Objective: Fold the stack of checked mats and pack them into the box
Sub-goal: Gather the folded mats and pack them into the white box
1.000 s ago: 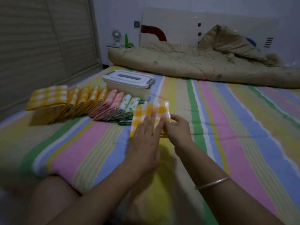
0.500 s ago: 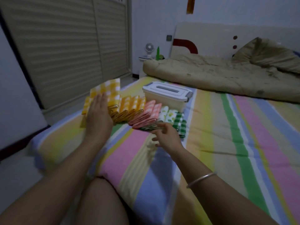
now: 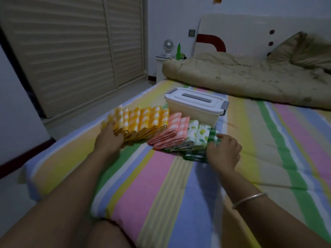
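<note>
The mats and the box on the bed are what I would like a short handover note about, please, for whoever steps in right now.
Left hand: flat against the yellow end of the row of folded mats.
Right hand: fingers curled on the green mat at the other end.
Box: behind the row on the bed, lid on.
Done: mats folded and lined up; no unfolded one in view.
Left: take the lid off and pack the mats into the box.
</note>
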Motion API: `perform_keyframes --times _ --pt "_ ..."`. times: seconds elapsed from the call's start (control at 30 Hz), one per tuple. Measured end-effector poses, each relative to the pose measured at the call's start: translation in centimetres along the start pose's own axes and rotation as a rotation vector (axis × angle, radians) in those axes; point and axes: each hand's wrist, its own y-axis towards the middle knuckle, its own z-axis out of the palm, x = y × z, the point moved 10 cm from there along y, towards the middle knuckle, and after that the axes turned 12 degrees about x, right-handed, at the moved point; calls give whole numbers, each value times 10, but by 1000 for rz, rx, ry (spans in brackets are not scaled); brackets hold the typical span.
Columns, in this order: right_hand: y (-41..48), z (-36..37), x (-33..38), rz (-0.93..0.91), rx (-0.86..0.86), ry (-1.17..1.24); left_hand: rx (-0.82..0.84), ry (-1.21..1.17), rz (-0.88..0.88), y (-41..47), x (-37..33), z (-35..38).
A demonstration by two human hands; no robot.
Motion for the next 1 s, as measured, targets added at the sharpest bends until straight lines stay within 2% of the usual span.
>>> perform_keyframes --times 0.07,0.17,0.27,0.4,0.6,0.83,1.0 --pt "16 13 -24 151 120 157 161 39 16 10 3 8" --pt "24 34 -32 168 246 244 266 162 32 17 6 10" --pt "29 38 -33 166 231 265 195 245 55 16 6 11" --pt "32 36 -23 155 194 336 71 233 69 14 5 9" --pt "25 33 41 -35 236 170 27 234 53 13 -1 5" --pt "30 51 108 -153 296 -104 16 196 35 19 -1 -3" --pt "42 74 138 -164 473 -186 -30 296 47 10 -3 4"
